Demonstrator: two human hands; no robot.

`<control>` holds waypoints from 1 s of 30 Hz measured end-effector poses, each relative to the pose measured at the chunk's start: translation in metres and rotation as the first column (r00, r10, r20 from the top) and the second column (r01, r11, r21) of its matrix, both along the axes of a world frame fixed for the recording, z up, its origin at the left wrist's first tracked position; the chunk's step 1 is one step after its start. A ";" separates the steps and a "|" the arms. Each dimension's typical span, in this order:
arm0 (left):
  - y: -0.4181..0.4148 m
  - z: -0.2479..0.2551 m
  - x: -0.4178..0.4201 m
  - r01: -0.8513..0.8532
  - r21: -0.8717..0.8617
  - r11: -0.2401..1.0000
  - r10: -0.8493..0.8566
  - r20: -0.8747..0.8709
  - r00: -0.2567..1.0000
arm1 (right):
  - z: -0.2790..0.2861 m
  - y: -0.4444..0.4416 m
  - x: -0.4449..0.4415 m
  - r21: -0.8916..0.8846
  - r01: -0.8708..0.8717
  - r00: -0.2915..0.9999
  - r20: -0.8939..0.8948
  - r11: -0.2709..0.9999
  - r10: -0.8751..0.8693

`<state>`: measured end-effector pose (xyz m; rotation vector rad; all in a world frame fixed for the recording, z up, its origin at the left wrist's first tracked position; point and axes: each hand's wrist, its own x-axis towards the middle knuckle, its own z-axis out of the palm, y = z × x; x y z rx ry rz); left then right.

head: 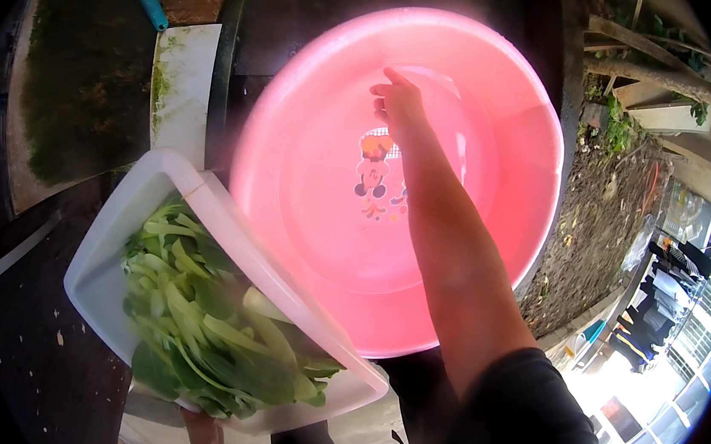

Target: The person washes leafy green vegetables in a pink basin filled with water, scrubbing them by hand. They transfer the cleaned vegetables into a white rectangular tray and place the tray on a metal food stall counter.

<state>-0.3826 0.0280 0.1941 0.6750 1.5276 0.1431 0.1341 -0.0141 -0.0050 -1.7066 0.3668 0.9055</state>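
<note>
My left hand (203, 429) grips the near side of a white plastic bin (271, 275); most of its fingers are hidden by the bin. Leafy green vegetables (209, 306) with pale stalks, like bok choy, fill the bin, which is tilted against the left rim of a large pink plastic basin (348, 274). Over the basin's far half reaches my right hand (400, 99), fingers apart and nothing visible in them. A cartoon print (373, 172) marks the basin floor, partly covered by my forearm. Bright reflections show inside, but whether water stands there I cannot tell.
Left of the basin are a mossy dark trough (92, 87) and a pale, moss-stained slab (185, 90). A teal handle (151, 9) rests at the slab's far end. Cut branches (649, 72) and bare soil (581, 232) lie right, with hanging laundry (658, 302) beyond.
</note>
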 end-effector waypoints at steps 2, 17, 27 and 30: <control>-0.001 0.000 0.000 -0.028 0.006 1.000 0.028 -0.027 0.999 | -0.005 0.007 -0.002 0.010 0.016 1.000 -0.013 1.000 -0.016; -0.001 -0.001 -0.001 -0.007 -0.003 1.000 0.007 -0.013 1.000 | -0.015 0.014 -0.014 0.164 0.140 0.983 -0.143 0.977 -0.117; 0.000 -0.001 0.006 0.000 -0.016 1.000 0.001 0.031 1.000 | -0.013 0.015 -0.026 -0.057 -0.025 0.998 -0.066 0.998 0.022; -0.002 -0.001 0.006 -0.013 0.012 1.000 0.013 0.034 0.999 | -0.016 0.019 -0.030 0.068 0.043 0.995 -0.091 0.997 -0.037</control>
